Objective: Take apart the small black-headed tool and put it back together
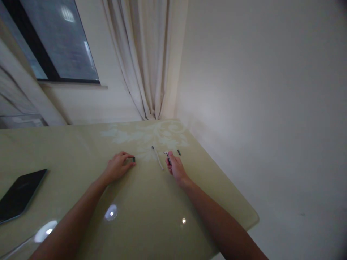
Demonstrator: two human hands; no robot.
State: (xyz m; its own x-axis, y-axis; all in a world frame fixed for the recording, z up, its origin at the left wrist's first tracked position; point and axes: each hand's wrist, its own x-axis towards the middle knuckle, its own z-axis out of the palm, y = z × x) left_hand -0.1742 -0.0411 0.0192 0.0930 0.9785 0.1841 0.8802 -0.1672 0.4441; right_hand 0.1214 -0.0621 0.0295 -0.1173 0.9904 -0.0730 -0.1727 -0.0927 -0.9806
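Note:
My left hand [119, 166] rests at the middle of the table, thumb and fingers closed on a small dark rectangular piece [133, 159]. To its right, my right hand [176, 168] grips a small dark tool [169, 159] with a shiny, bent metal end pointing left; the fingers cover most of it. Between the hands lies a thin whitish stick or short cable [158, 159] with a dark tip at its far end, touched by neither hand. Just beyond my right hand is another small dark piece [179, 152], flat on the table.
The glossy pale-green table [146, 220] has a white leaf pattern at its far corner and reflects lamps. A dark tablet [21, 195] lies at the left. A white cord [20, 247] runs at the lower left. Curtains [143, 54] and a wall [257, 108] border the table.

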